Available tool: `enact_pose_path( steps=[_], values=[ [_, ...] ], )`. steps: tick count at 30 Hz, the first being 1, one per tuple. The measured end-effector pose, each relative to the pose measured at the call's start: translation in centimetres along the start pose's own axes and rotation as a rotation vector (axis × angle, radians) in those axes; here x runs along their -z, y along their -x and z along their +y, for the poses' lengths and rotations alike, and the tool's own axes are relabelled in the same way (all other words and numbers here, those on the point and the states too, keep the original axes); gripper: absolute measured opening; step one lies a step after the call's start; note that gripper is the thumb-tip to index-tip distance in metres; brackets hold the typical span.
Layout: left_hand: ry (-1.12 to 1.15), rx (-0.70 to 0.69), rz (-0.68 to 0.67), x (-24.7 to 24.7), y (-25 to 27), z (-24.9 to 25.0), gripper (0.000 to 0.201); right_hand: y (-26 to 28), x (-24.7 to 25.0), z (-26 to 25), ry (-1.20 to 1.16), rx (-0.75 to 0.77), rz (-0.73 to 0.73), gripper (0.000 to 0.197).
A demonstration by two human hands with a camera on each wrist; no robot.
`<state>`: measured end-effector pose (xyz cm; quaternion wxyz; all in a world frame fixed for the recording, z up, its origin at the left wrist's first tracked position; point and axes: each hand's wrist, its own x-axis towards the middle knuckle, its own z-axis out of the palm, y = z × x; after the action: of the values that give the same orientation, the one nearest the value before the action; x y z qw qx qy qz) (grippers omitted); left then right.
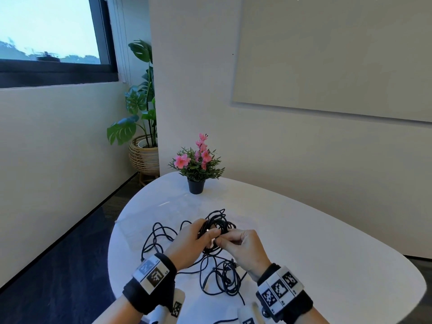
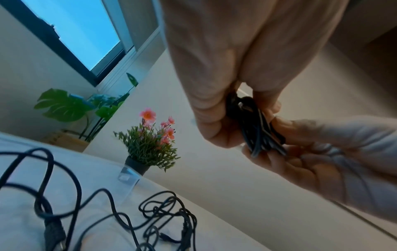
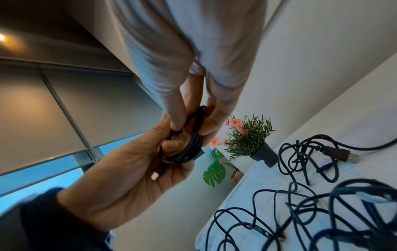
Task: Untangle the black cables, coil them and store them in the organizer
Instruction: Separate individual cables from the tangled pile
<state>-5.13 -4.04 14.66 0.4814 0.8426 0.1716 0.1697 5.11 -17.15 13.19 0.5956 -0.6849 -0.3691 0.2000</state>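
Both hands hold one coiled black cable (image 1: 219, 224) just above the white table (image 1: 327, 253). My left hand (image 1: 207, 230) grips the coil, fingers curled round its loops (image 2: 253, 130). My right hand (image 1: 223, 240) pinches the same coil (image 3: 190, 144) from the other side, thumb and fingers on the strands. A pale connector tip (image 3: 154, 176) lies against the left palm. More black cables (image 1: 219, 279) lie tangled on the table under the hands, with further loops (image 1: 159, 237) to the left. No organizer shows in any view.
A potted pink flower plant (image 1: 197, 169) stands at the table's far edge. A dark plug with a metal tip (image 3: 343, 153) lies among the loose cables. A large leafy plant in a wicker pot (image 1: 142, 141) stands in the room corner.
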Motion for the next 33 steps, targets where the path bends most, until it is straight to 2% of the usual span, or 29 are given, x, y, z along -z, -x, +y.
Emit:
enact_pose_path(
  steps=[6, 10, 14, 16, 19, 21, 24, 29, 33],
  values=[
    [0.214, -0.023, -0.075, 0.6, -0.3, 0.5, 0.02, 0.4, -0.4, 0.2, -0.168, 0.105, 0.043, 0.016],
    [0.272, -0.017, -0.103, 0.7, -0.2, 0.4, 0.016, 0.2, 0.0, 0.8, -0.219, 0.085, 0.006, 0.008],
    [0.359, 0.008, -0.101, 0.5, -0.1, 0.4, 0.017, -0.4, 0.1, 1.8, -0.119, 0.076, 0.0, 0.028],
    [0.374, -0.004, -0.077, 0.5, 0.0, 0.3, 0.021, -0.5, 0.0, 1.7, -0.143, 0.057, -0.003, 0.031],
    [0.427, 0.018, -0.084, 0.5, 0.0, 0.1, 0.027, -0.5, -0.3, 1.2, -0.236, 0.023, -0.005, 0.019],
    [0.537, 0.089, -0.133, 0.5, -0.2, -0.2, 0.026, -0.4, -0.6, 0.8, -0.266, 0.014, 0.0, 0.005],
    [0.627, 0.16, -0.185, 0.8, -0.4, -0.4, 0.025, -0.5, -1.0, 0.8, -0.238, 0.018, 0.025, 0.012],
    [0.708, 0.19, -0.144, 1.2, -0.3, -0.5, 0.024, -1.1, -1.1, 0.4, -0.199, -0.003, 0.048, 0.01],
    [0.747, 0.213, -0.117, 1.5, -0.2, -0.9, 0.027, -1.2, -1.5, 0.1, -0.078, 0.038, 0.107, 0.01]
  ],
)
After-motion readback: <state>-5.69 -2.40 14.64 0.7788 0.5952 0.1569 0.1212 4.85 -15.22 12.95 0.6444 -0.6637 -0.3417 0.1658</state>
